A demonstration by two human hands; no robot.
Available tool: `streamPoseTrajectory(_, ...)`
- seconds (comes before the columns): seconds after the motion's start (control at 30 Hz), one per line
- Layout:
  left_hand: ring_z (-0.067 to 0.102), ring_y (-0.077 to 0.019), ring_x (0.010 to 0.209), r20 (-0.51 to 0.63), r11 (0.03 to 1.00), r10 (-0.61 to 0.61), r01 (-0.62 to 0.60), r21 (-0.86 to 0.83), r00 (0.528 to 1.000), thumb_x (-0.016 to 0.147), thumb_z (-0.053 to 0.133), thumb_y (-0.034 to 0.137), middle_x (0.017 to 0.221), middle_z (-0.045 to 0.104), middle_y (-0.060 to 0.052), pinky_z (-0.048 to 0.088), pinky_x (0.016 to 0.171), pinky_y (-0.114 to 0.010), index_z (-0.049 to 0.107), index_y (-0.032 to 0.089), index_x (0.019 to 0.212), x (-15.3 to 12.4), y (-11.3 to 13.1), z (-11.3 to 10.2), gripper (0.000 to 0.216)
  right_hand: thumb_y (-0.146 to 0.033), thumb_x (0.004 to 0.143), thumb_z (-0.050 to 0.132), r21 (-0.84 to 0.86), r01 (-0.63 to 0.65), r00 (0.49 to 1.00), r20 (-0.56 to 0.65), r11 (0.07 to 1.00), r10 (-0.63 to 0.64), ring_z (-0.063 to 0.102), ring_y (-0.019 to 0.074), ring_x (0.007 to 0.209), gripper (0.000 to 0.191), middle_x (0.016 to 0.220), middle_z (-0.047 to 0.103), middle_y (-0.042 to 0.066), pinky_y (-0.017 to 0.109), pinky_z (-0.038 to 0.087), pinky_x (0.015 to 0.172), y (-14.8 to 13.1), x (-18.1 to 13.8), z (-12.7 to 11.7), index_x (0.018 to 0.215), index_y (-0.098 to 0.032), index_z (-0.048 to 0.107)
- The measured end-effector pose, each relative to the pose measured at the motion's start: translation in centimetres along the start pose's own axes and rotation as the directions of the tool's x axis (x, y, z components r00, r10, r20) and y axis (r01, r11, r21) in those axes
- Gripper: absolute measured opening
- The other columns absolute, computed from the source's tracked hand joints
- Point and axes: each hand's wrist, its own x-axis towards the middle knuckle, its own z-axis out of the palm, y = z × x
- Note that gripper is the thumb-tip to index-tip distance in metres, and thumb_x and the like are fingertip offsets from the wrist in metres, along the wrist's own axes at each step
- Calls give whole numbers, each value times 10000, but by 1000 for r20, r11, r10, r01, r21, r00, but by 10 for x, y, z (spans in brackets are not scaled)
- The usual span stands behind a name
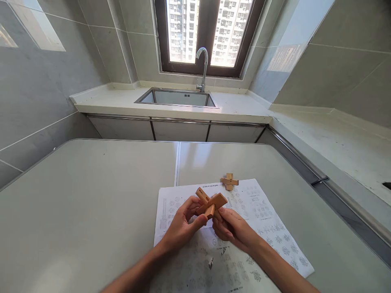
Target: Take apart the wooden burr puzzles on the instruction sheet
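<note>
Both of my hands hold a crossed bundle of wooden puzzle bars (211, 202) just above a printed instruction sheet (269, 228) on the grey table (91, 203). My left hand (182, 226) pinches the bars from the left, thumb under them. From the right, my right hand (229, 228) has its fingers curled round the lower end. A second, assembled wooden cross puzzle (229, 181) stands on the far edge of the sheet, apart from my hands.
The table is made of two panels joined by a seam (176, 162). Beyond it a counter holds a steel sink (179, 98) with a curved tap (203, 67) under a window. Another counter (336, 138) runs along the right wall.
</note>
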Motion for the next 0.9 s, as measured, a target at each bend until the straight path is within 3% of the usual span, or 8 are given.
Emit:
streamPoseTrajectory(0.17,632,-180,761,-46,999,-25,27,31,999,983,599,639,883,690,-30,514,801,-342,611,212,1043,0,6,3,432,-547,1041,558,25,-16,1000,-2,1000,16,209,83,410,482,429,353,-94,252,197,447,-2,1,2,745,-171,620)
streamPoseTrajectory(0.43,601,-165,775,-87,997,20,-13,81,996,1023,617,502,870,668,-28,499,726,-302,598,202,980,0,-4,4,304,-548,997,636,57,-12,999,-40,998,14,184,91,416,528,413,269,-106,265,182,454,-1,-1,1,611,-221,484)
streamPoseTrajectory(0.63,642,-192,853,-29,997,25,-23,74,999,1042,601,467,940,718,-82,506,726,-304,627,179,990,-2,-4,3,293,-452,974,659,47,-29,995,-93,998,34,172,84,435,639,416,263,-79,288,172,488,-8,-2,0,455,-225,363)
streamPoseTrajectory(0.73,649,-188,831,-20,999,30,-29,39,999,1025,630,473,940,730,-92,509,719,-302,630,173,983,-1,-3,1,302,-488,996,632,41,-20,992,-121,999,25,168,92,446,664,419,262,-74,289,182,491,-9,-1,0,448,-225,364)
streamPoseTrajectory(0.9,658,-172,787,94,998,-4,9,-56,996,998,679,468,880,747,-82,508,724,-287,652,162,971,-5,0,0,309,-572,1017,595,74,28,975,-220,997,-11,239,107,478,659,434,301,-65,264,315,512,-9,2,-1,485,-217,436)
